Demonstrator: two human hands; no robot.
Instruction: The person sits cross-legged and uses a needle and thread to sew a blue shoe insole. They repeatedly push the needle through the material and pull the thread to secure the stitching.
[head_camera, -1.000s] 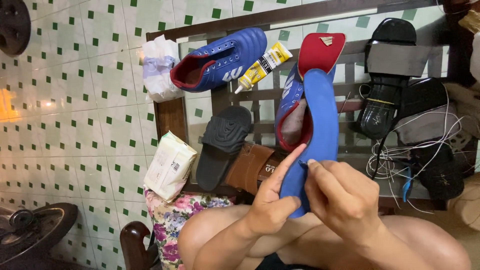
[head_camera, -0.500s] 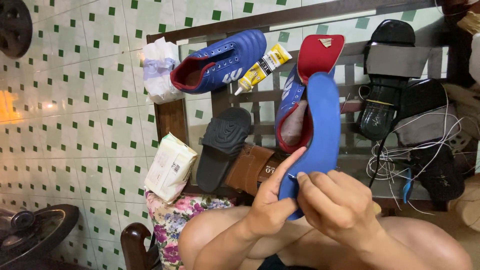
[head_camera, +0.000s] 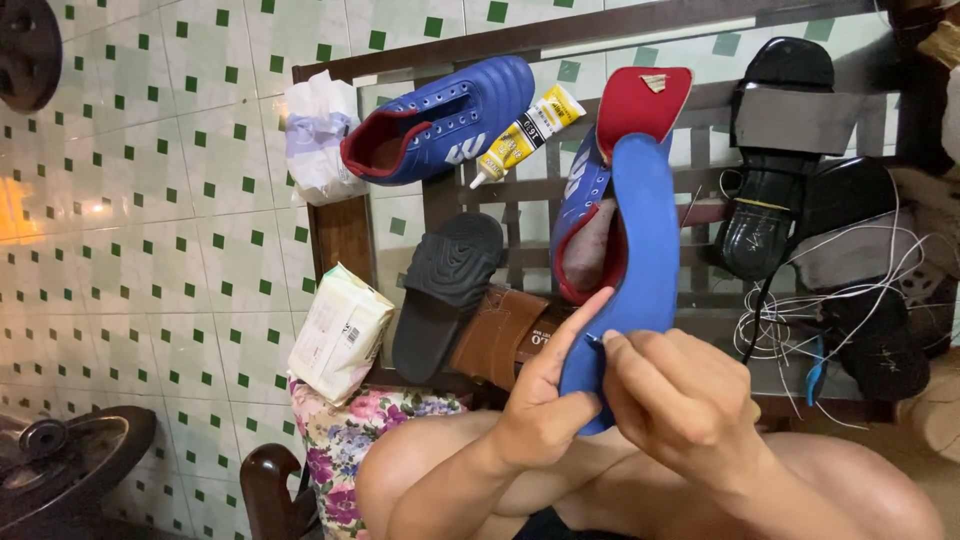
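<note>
Compared with half a second earlier: blue insole (head_camera: 640, 250) held nearly unchanged, upright and leaning slightly to 1 o'clock; right-hand fingers shifted a little along its heel edge. Left hand (head_camera: 545, 415) closed round the heel from 8 o'clock, index finger stretched up along the edge; grip pinched on the insole. Right hand (head_camera: 685, 400) closed on the same heel from 4 o'clock, fingertips pressed together on the rim around a small dark object, too small to identify. Insole smooth, flat, long-oval, matte foam-like. Behind it, at 12 o'clock, a blue shoe (head_camera: 580, 215) with red lining and a red insole (head_camera: 645, 100). On the glass-topped desk (head_camera: 400, 220): second blue shoe (head_camera: 450, 120) at 10 o'clock, yellow glue tube (head_camera: 525, 135), ribbed black slide sandal (head_camera: 445, 290), brown leather sandal (head_camera: 500, 335), glossy black shoe (head_camera: 765, 215) and tangled white cords (head_camera: 850, 300) at 3 o'clock. Pale wrapped packet (head_camera: 340, 335) at 9 o'clock.
</note>
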